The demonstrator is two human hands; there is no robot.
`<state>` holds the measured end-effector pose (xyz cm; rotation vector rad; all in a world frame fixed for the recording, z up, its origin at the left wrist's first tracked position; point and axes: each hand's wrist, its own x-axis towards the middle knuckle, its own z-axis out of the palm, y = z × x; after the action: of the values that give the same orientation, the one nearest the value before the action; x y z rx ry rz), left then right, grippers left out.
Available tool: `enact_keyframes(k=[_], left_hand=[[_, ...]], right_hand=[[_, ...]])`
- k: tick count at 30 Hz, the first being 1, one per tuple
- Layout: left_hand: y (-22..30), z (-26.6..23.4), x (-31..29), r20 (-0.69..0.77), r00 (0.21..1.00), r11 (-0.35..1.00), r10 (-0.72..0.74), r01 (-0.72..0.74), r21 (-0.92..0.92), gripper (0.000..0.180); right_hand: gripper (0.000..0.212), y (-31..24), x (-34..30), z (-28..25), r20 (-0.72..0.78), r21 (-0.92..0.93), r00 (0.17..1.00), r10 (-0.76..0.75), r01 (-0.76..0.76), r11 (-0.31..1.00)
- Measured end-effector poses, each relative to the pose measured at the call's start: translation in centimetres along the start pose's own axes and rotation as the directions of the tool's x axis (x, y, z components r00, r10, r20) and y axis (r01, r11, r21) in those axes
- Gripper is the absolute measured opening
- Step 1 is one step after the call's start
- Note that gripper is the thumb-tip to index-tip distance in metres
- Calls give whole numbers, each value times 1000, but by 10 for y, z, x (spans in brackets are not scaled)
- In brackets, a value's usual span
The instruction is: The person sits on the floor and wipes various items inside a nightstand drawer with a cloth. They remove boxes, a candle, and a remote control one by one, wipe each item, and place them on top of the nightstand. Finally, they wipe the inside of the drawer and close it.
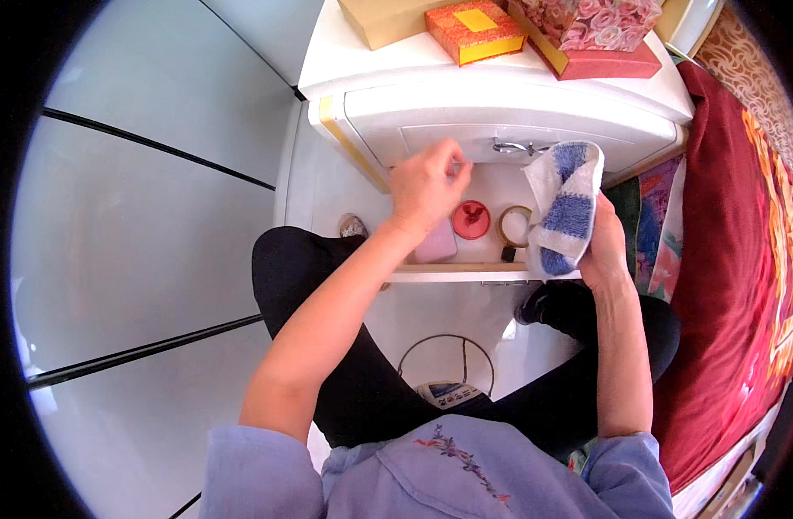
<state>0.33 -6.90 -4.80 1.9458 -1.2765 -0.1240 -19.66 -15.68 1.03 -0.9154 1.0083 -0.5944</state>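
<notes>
Right hand grips blue-and-white striped cloth above open drawer; fingers mostly hidden behind it. Long axis runs away from wearer, far end leaning right. Left hand half-curled; can't tell whether holding anything.

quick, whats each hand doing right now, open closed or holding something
Left hand: fingers curled above the open drawer, no object visible; whether fully closed cannot be told.
Right hand: closed, holding the blue-and-white cloth.
</notes>
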Motion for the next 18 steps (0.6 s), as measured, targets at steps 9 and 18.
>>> enact_keyframes(k=[9, 18], left_hand=[[-131, 91, -53, 741, 596, 916, -309, -22, 401, 60], [-131, 106, -42, 814, 443, 854, -375, -176, 490, 79]], right_hand=[[42, 20, 17, 6, 138, -586, 987, -83, 149, 797], [44, 28, 23, 2, 165, -545, 986, -23, 111, 831]])
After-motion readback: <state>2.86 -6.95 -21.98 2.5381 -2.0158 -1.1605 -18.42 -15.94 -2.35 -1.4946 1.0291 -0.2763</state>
